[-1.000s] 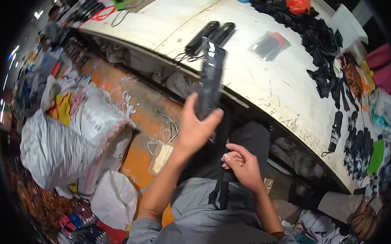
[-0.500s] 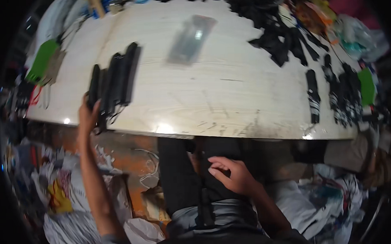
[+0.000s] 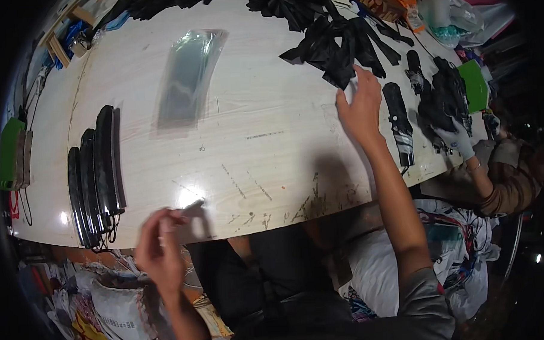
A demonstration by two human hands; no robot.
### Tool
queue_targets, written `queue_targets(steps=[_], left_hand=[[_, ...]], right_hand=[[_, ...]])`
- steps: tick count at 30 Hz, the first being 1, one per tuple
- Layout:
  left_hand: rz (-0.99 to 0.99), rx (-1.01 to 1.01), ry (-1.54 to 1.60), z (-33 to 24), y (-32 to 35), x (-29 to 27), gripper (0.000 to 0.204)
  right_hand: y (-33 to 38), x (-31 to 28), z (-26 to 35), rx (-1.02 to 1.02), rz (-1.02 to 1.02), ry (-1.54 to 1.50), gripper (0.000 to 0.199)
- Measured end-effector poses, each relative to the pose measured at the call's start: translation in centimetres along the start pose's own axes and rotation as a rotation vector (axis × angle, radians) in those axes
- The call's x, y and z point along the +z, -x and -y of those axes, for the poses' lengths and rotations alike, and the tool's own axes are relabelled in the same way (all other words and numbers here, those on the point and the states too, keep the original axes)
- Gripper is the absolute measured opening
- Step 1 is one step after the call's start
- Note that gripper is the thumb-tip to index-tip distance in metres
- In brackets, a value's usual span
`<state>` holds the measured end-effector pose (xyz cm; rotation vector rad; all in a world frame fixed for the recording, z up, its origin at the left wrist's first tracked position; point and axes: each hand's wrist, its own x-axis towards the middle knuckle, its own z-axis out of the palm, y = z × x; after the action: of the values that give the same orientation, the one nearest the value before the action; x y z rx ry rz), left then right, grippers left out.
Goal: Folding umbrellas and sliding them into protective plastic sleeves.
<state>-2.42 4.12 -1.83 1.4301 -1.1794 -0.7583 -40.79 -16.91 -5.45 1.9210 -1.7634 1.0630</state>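
No lettering can be read; the dark print (image 3: 118, 323) on the white sack (image 3: 116, 301) is too small.

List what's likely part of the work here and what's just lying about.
Likely part of the work:
black cloth pieces, by the right hand
row of black umbrellas, near the left hand
clear plastic sleeves, on the table

Probably just lying about:
green block, far left
white sacks, below the table
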Motion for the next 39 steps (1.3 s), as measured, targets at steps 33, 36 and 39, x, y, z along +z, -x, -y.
queue_targets(steps=[33, 36, 39], left_hand=[[0.179, -0.628, 0.892, -1.2, 8.9, 7.0, 0.012], [0.134, -0.589, 0.905, -1.8, 9.9, 5.9, 0.012], [0.100, -0.565, 0.936, -3.4, 10.2, 6.3, 0.016]], right_hand=[[15.6, -19.0, 10.3, 0.291, 0.387, -0.635, 0.025], [13.3, -18.5, 4.9, 0.532, 0.180, -0.387, 0.035], [11.2, -15.2, -1.0, 0.192, 0.036, 0.003, 0.056]])
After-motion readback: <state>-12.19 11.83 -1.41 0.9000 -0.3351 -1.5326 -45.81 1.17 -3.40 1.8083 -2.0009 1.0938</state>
